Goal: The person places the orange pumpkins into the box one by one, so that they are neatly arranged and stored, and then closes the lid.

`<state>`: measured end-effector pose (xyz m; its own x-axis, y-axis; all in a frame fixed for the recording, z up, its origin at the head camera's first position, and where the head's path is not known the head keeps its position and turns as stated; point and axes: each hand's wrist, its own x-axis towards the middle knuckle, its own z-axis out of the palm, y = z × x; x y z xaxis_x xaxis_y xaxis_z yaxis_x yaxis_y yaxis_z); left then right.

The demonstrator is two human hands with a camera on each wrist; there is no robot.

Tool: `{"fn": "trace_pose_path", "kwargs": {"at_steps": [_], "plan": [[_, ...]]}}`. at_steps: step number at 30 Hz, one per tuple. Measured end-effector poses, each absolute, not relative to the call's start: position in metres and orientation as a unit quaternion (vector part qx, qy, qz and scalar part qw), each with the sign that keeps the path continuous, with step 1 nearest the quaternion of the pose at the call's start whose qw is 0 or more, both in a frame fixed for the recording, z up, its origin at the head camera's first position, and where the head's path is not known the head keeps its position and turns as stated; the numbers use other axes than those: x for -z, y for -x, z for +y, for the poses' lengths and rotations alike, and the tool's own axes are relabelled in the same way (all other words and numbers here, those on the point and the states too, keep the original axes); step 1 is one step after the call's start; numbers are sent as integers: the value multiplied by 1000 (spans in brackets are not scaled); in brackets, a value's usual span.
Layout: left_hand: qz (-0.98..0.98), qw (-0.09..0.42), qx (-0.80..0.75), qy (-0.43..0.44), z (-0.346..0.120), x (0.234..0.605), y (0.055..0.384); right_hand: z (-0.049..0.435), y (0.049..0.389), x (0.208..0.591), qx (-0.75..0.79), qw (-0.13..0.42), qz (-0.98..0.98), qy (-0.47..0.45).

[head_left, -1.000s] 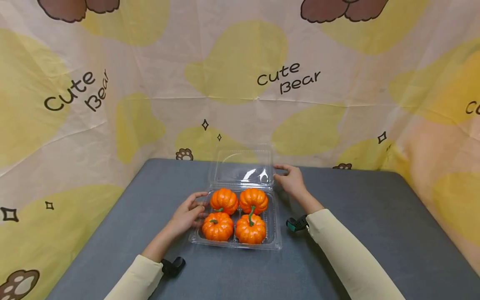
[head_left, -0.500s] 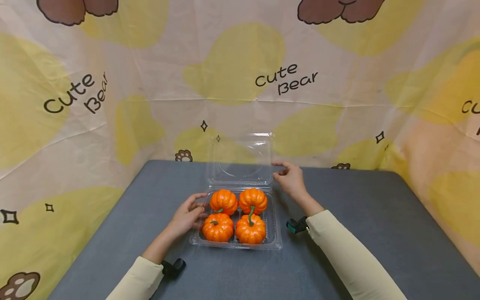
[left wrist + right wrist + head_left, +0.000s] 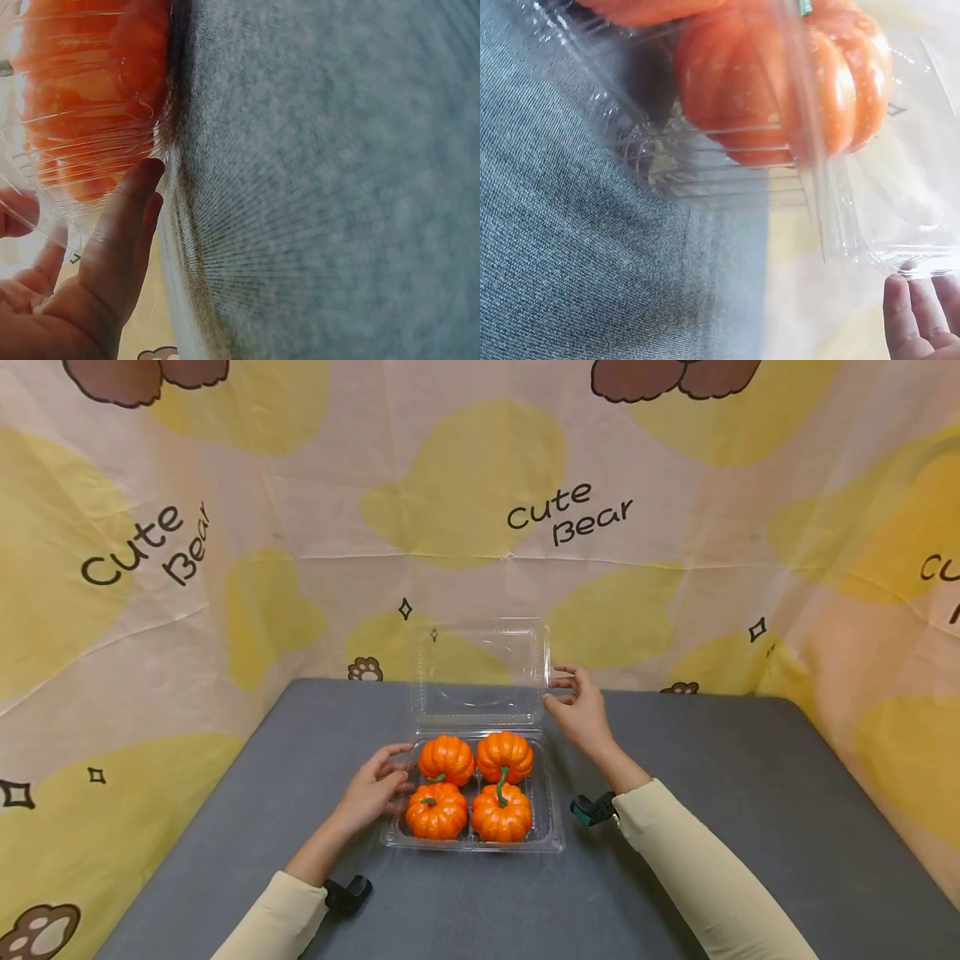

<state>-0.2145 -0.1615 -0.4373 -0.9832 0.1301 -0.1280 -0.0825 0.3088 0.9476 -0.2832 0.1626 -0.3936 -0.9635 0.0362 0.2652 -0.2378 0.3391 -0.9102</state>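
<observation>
A: Item one, largest?

B: A cream cloth backdrop [image 3: 300,485] printed with yellow patches and "Cute Bear" lettering is hung behind and to both sides of a grey fabric-covered table [image 3: 712,827].

A: Item two?

B: A clear plastic hinged clamshell container [image 3: 551,839] is set near the middle of the table. Its transparent lid [image 3: 480,672] is raised upright at the far edge.

A: Contents?

B: Four small orange ribbed pumpkins with green stems [image 3: 501,814] are seated in the tray, two in front and two behind, each touching its neighbours.

A: Hands?

B: The left hand [image 3: 372,789] is laid against the tray's left wall, fingers [image 3: 124,217] straight and relaxed, nothing grasped. The right hand [image 3: 579,710] is held at the lid's right edge, which is pinched lightly between thumb and fingertips [image 3: 911,311].

A: Sleeves?

B: Pale cream sleeves [image 3: 697,868] are worn on both arms.
</observation>
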Motion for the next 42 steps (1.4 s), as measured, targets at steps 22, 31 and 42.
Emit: {"fn": "trace_pose_path", "kwargs": {"at_steps": [22, 31, 42], "plan": [[805, 84, -586, -35, -162, 438, 212, 168, 258, 386, -528, 130, -830, -125], [809, 73, -582, -36, -163, 434, 207, 177, 243, 386, -520, 131, -830, -157], [817, 64, -572, -36, -172, 424, 198, 186, 224, 385, -521, 106, -830, -167]]}}
